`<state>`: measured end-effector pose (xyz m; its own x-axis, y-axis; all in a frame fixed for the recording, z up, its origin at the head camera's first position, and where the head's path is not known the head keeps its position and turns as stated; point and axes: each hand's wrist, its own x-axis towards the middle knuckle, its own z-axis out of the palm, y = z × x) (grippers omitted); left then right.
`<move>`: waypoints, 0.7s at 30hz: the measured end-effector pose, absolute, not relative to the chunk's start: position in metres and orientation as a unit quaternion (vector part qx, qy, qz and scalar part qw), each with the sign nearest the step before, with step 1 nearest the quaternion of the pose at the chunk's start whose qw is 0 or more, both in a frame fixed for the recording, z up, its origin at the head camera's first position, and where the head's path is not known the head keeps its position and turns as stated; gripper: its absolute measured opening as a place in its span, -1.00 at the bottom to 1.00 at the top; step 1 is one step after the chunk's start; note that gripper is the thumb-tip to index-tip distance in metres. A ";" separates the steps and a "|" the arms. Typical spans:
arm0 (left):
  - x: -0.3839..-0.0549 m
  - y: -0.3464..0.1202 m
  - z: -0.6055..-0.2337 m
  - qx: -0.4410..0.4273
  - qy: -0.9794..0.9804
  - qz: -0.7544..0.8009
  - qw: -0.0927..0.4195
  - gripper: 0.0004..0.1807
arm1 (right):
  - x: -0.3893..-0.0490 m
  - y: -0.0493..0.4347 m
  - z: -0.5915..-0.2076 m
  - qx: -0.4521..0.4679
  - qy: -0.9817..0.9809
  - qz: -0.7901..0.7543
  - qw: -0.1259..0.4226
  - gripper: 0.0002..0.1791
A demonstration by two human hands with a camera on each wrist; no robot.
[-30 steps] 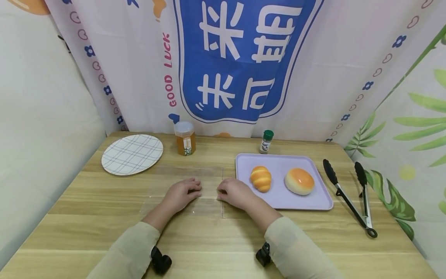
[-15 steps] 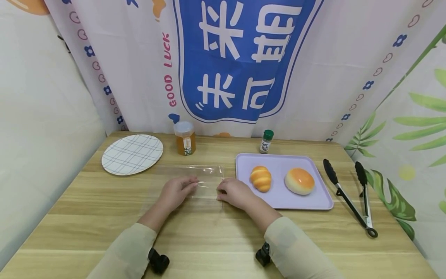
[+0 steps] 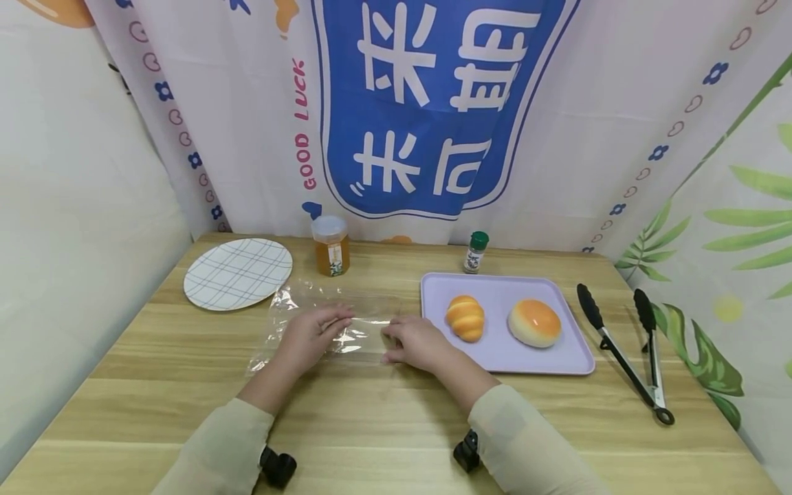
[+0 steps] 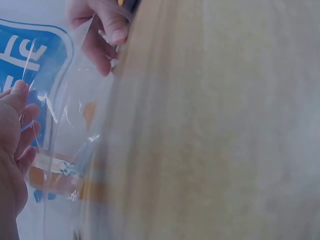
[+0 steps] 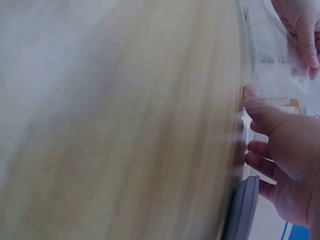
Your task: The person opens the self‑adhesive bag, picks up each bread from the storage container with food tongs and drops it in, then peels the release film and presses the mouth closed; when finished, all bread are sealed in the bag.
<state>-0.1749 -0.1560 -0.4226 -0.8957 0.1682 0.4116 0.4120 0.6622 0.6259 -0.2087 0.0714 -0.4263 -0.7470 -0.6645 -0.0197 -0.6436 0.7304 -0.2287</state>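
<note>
The clear plastic bag (image 3: 357,337) is changing shape between the hands: a second ago it was lying flat on the table (image 3: 371,426), and now its far left part is rising and crinkling beyond the left hand (image 3: 311,335), near the plaid plate (image 3: 216,275), with bright glints showing between the fingertips. That seems to mean the film is being loosened or worked, though whether it is opening I cannot tell. The left hand is pinching the film between thumb and fingers; the right hand (image 3: 417,339) is barely shifting and is pinching the bag's right edge, where a strip with red print (image 5: 265,101) is crossing its thumb. Both forearms are angling inward, fingertips facing each other, well short of meeting. Just right of the right hand, the lavender tray (image 3: 495,361) is holding a croissant-shaped roll (image 3: 465,318) and a round bun (image 3: 535,323), both untouched.
</note>
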 end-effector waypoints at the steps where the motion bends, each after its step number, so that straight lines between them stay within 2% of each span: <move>1: -0.174 -0.156 -0.421 -0.167 -0.896 -0.374 0.170 -0.83 | -0.209 0.071 -0.427 -0.352 0.929 -0.102 0.051 -0.38; 8: -0.172 -0.155 -0.414 -0.180 -0.886 -0.375 0.206 -0.84 | -0.210 0.071 -0.426 -0.349 0.930 -0.099 0.052 -0.37; 16: -0.172 -0.157 -0.421 -0.151 -0.887 -0.400 0.172 -0.84 | -0.210 0.075 -0.423 -0.334 0.932 -0.129 0.064 -0.33; 21: -0.173 -0.160 -0.426 -0.120 -0.888 -0.418 0.150 -0.82 | -0.206 0.088 -0.410 -0.309 0.932 -0.179 0.057 -0.39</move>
